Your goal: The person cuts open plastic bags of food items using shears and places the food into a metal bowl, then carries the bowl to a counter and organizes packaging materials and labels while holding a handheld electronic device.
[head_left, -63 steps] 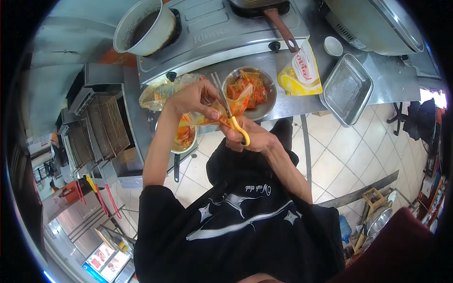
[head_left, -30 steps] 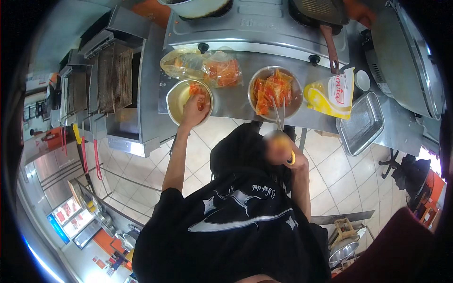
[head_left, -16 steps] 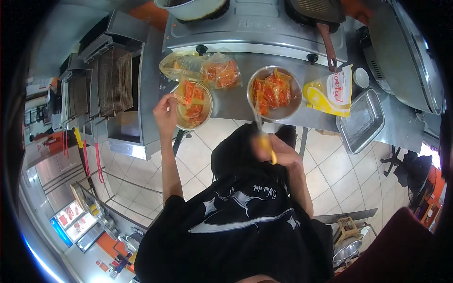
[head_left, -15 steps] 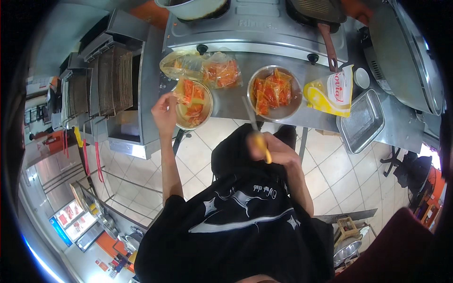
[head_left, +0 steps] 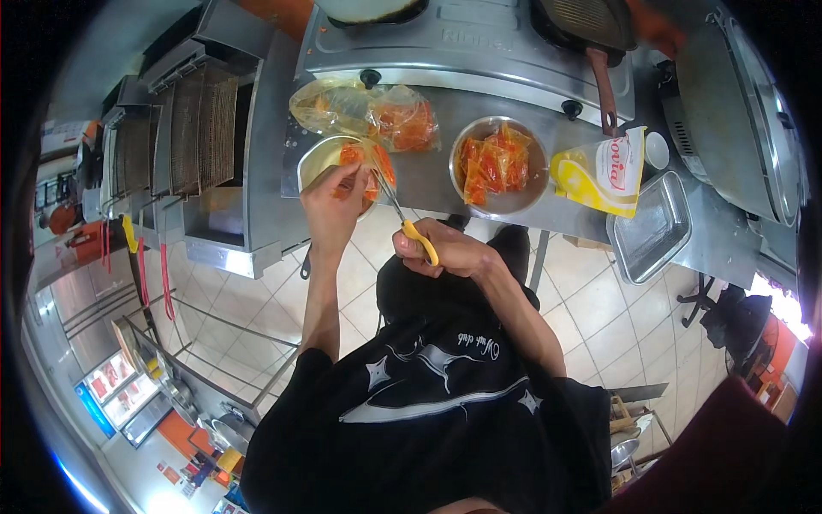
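Note:
My left hand (head_left: 332, 210) pinches a small clear packet of orange-red food (head_left: 373, 156) over the round metal pan (head_left: 310, 161) at the left. Closed around the yellow handles of a pair of scissors (head_left: 418, 240) is my right hand (head_left: 458, 250). The scissors' blades point up and left, up against the packet beside my left fingertips; whether they cut into it I cannot tell. To the right, a steel bowl (head_left: 541, 176) holds several flat packets (head_left: 494, 164) of similar orange-red food. Behind the pan lie clear bags (head_left: 402, 120) with more of it.
A yellow-and-white pouch (head_left: 599, 176), a white cup (head_left: 656, 151) and a rectangular metal tray (head_left: 648, 227) stand at the right of the steel counter (head_left: 419, 186). Behind is a stove (head_left: 479, 60) with a grill pan (head_left: 591, 26). Fryer baskets (head_left: 201, 128) hang at the left.
My right hand has brought the scissors up and left to the packet. My left hand has moved right with the packet, nearer the pan's right side.

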The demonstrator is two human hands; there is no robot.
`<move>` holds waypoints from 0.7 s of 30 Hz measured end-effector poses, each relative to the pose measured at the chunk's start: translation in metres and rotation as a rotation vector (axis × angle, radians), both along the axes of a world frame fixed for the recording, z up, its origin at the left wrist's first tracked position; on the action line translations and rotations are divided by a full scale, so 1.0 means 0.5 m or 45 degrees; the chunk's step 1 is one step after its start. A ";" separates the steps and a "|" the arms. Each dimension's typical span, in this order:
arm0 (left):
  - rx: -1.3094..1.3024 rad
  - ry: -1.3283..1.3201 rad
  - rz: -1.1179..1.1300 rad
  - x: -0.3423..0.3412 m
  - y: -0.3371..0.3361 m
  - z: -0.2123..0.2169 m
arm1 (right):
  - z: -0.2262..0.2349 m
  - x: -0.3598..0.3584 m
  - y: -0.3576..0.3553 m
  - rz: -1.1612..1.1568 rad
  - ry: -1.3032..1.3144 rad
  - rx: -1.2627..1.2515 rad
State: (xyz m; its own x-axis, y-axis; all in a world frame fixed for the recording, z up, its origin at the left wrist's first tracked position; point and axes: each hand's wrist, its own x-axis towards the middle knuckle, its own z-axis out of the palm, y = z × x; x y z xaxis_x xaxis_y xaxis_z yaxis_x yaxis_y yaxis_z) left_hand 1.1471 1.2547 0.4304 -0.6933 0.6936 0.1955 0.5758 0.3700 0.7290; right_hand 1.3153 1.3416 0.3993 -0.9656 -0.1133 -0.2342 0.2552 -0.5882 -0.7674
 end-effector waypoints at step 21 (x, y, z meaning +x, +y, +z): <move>0.204 0.429 -0.302 0.047 -0.011 0.001 | 0.033 0.035 -0.024 -0.150 -0.086 -0.120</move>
